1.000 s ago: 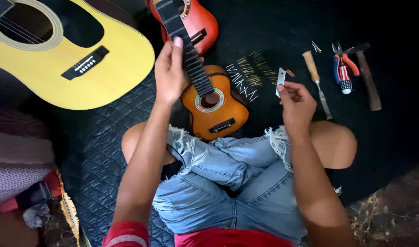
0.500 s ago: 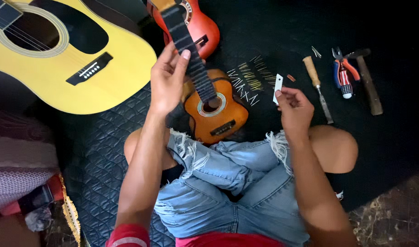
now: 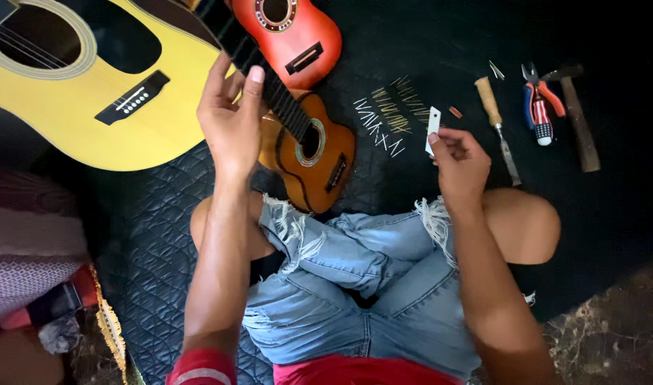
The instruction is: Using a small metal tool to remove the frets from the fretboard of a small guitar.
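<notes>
A small orange-brown guitar point(image 3: 319, 157) lies tilted on the dark quilted mat, its body near my left knee. My left hand point(image 3: 230, 117) grips its black neck. My right hand point(image 3: 458, 160) holds a small white flat piece point(image 3: 432, 128) between thumb and fingers, raised above my right knee. I sit cross-legged in ripped blue denim shorts point(image 3: 355, 285).
A large yellow guitar point(image 3: 77, 85) lies at the upper left, a small red guitar point(image 3: 294, 32) at top centre. Several thin metal strips point(image 3: 387, 114) lie on the mat. A wooden-handled chisel point(image 3: 497, 121), pliers point(image 3: 539, 107) and a hammer point(image 3: 577, 117) are at the right.
The view has shifted. My left hand has tilted the small guitar so its neck leans further left. My right hand still holds the white piece.
</notes>
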